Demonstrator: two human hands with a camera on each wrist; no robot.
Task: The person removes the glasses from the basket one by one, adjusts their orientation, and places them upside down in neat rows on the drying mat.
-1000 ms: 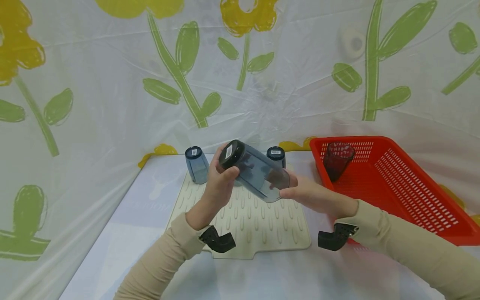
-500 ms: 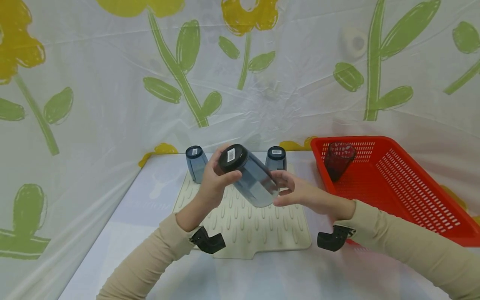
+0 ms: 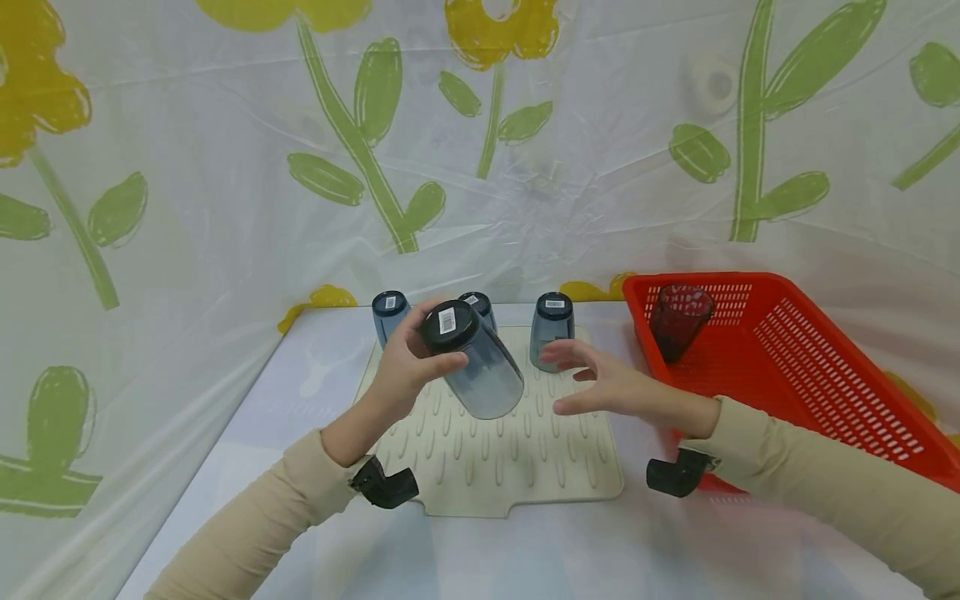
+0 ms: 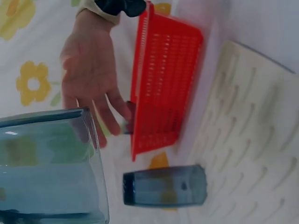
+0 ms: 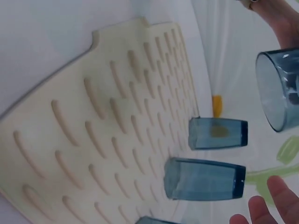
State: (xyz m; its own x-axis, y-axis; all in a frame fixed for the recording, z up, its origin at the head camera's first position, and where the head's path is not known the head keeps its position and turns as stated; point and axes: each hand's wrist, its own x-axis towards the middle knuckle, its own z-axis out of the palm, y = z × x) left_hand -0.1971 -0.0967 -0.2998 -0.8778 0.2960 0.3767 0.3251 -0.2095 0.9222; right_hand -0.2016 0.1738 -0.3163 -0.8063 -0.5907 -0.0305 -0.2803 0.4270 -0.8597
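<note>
My left hand (image 3: 408,358) grips a blue-tinted drinking glass (image 3: 483,375) near its dark base. The glass is tilted above the cream ridged mat (image 3: 495,471), base toward the upper left and mouth toward the lower right. To its right, my right hand (image 3: 611,383) has its fingers spread and touches nothing. Upside down at the back of the mat stand a left glass (image 3: 389,312), a middle glass (image 3: 480,305) and a right glass (image 3: 553,329). The held glass partly hides the middle one. In the right wrist view the held glass (image 5: 280,88) shows its open mouth.
A red perforated basket (image 3: 765,367) stands on the table right of the mat. One dark-looking glass (image 3: 678,321) leans in its back left corner. Behind the table hangs a white curtain (image 3: 600,167) printed with flowers.
My right hand has let go of the glass's mouth end and is now apart from it. My left hand has moved left and down with the glass, uncovering the middle glass behind.
</note>
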